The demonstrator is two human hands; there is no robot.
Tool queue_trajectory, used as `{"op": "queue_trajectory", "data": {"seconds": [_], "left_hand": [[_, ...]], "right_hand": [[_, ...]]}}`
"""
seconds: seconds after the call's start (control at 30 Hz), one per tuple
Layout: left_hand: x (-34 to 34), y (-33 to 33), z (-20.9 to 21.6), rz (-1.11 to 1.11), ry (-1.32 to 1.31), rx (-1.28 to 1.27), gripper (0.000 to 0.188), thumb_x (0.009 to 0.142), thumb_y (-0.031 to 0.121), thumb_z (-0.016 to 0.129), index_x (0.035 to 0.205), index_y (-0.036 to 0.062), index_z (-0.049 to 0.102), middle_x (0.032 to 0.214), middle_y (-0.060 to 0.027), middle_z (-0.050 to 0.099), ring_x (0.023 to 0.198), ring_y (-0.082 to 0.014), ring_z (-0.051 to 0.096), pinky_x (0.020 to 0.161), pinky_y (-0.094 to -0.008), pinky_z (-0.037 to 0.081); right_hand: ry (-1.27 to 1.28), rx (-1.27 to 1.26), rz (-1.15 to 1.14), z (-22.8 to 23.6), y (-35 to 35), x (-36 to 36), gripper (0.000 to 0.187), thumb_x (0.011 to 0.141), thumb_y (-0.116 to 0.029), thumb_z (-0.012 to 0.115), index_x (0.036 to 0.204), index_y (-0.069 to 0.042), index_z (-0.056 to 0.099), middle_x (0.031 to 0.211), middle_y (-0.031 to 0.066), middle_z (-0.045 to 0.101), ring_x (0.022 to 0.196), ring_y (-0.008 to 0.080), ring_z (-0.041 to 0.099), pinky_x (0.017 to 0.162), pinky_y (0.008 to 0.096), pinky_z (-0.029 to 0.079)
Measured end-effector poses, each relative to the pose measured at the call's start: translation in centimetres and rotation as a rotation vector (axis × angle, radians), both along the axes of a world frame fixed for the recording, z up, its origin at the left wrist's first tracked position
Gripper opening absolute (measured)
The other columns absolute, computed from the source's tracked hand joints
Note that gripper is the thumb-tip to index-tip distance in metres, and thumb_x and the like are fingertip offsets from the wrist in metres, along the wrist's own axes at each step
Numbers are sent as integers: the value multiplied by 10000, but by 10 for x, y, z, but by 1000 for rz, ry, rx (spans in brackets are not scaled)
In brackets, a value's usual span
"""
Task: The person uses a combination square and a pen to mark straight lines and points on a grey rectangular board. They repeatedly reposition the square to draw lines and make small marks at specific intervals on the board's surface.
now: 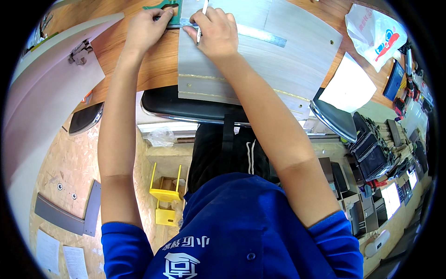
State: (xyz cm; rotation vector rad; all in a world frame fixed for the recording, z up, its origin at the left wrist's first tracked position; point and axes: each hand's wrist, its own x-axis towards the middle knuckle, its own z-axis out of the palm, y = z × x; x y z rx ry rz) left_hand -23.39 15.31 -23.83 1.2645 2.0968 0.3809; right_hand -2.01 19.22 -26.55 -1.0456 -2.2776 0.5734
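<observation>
A grey board (297, 60) with a pale, raw edge strip and small round holes lies on the wooden table in front of me. Across it runs the metal blade (265, 36) of a square, whose green handle (175, 13) sits at the board's left edge. My left hand (147, 29) is closed on that handle. Held between the fingers of my right hand (218, 33) is a white pen (205, 7), its lower end pointing at the board just below the blade. The same hand rests over part of the blade and hides it.
A white panel with a metal hinge (80, 52) leans in at the left. On the wooden table (155, 74), a plastic bag (371, 39) and a white paper sheet (349, 83) lie right of the board. Black padded seats (186, 103) line the near edge; a yellow stool (165, 193) stands below.
</observation>
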Motion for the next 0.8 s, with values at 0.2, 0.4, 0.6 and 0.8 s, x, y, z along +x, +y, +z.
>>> {"op": "queue_trajectory", "data": {"seconds": [0.2,0.4,0.6,0.8], "left_hand": [[6,2,3,-1,40,22,548,985,529,649,1047,7,802,765,-183,736,737,-298,727,724,-389,559],[13,5,11,-35,111,37,568,992,536,634,1030,-9,791,766,-203,732,731,-322,726,717,-399,556],[10,2,3,-37,137,60,569,984,539,621,1015,-4,790,829,-253,733,813,-414,731,767,-460,561],[26,9,23,60,63,84,393,947,350,658,860,-14,779,824,-291,717,809,-456,729,768,-509,572]], "right_hand": [[1,9,3,-2,0,0,273,798,-342,876,939,-178,710,874,-11,629,875,215,612,791,396,420],[-8,1,10,-4,1,1,268,813,-343,865,942,-175,701,889,-1,636,878,229,617,787,400,416],[20,5,12,-6,2,-1,250,785,-312,863,925,-179,704,890,8,622,887,235,609,778,409,418],[-22,6,18,-3,2,0,258,784,-325,869,923,-178,709,863,12,624,871,228,607,783,403,415]]}}
